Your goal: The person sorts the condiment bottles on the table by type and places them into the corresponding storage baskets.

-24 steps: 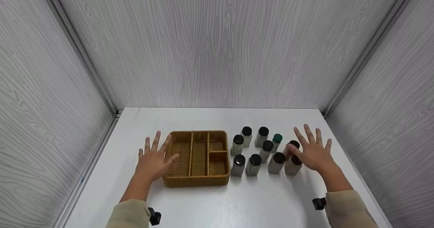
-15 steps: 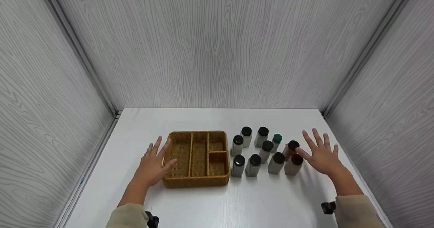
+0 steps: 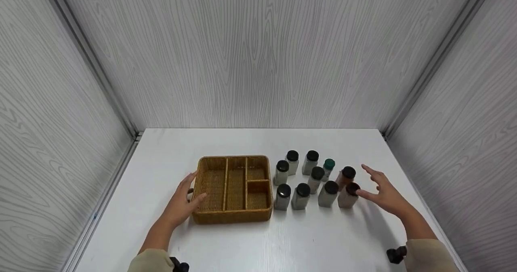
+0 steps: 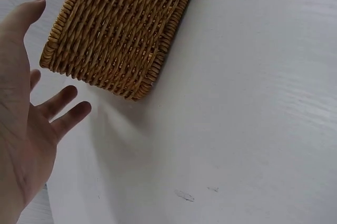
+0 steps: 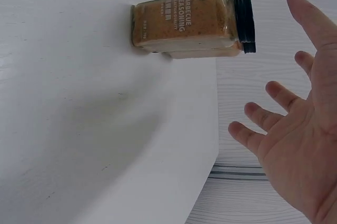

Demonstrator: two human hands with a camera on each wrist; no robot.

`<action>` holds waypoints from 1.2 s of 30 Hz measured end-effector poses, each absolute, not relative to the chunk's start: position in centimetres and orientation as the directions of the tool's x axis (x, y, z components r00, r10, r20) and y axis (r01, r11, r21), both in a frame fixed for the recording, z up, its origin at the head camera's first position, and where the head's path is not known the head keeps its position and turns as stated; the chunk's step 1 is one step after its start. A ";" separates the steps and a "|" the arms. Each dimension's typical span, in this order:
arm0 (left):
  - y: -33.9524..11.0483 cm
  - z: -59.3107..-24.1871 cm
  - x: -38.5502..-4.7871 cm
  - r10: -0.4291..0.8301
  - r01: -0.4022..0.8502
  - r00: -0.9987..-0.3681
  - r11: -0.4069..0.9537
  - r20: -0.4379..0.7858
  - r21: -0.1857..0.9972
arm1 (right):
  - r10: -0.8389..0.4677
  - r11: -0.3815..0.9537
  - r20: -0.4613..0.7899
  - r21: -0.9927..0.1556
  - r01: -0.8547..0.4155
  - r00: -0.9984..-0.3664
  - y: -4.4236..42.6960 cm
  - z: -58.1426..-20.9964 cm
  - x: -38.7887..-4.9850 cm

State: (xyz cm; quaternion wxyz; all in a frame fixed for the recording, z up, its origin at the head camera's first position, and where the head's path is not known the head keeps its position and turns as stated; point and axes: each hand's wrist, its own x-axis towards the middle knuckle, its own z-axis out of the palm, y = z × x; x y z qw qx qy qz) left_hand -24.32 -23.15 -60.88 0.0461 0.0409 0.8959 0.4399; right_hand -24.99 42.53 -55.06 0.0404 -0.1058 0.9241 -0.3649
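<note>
A brown woven basket (image 3: 232, 218) with dividers sits left of centre on the white table. At its left side is my left hand (image 3: 181, 204), thumb over the rim and fingers outside; the left wrist view shows a gap between fingertips and the wicker (image 4: 118, 29). Several seasoning jars with black caps stand upright to the right of the basket. My right hand (image 3: 385, 194) is beside the rightmost ones, thumb near the cap of the front-right jar (image 3: 347, 200). That jar's label reads barbecue seasoning (image 5: 184, 21) in the right wrist view. Both hands hold nothing.
A smaller jar with a green cap (image 3: 328, 169) stands among the others, near a reddish jar (image 3: 345, 177). Grey wood-grain panels (image 3: 258, 62) enclose the table (image 3: 307, 239) at the back and both sides.
My left hand has turned from flat and spread to edge-on at the basket's left side. The right hand has shifted right and slightly nearer me, its fingers turning inward toward the jars.
</note>
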 end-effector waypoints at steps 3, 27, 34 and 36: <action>-23.0 -61.1 -24.2 0.114 -0.010 -0.990 0.552 -0.087 0.834 | -0.224 0.676 0.000 -0.720 -0.155 -0.975 42.6 -55.4 -24.9; -24.0 -62.4 -23.8 0.176 -0.139 -0.961 0.353 -0.211 0.925 | -0.231 0.591 -0.049 -0.801 -0.100 -0.972 41.9 -58.1 -25.3; -23.9 -62.9 -23.8 0.138 -0.160 -0.968 0.306 -0.210 0.938 | -0.221 0.599 -0.058 -0.796 -0.089 -0.974 41.6 -58.3 -25.5; -23.9 -63.0 -23.7 0.137 -0.162 -0.968 0.301 -0.210 0.940 | -0.209 0.607 -0.066 -0.791 -0.076 -0.976 41.5 -58.4 -25.5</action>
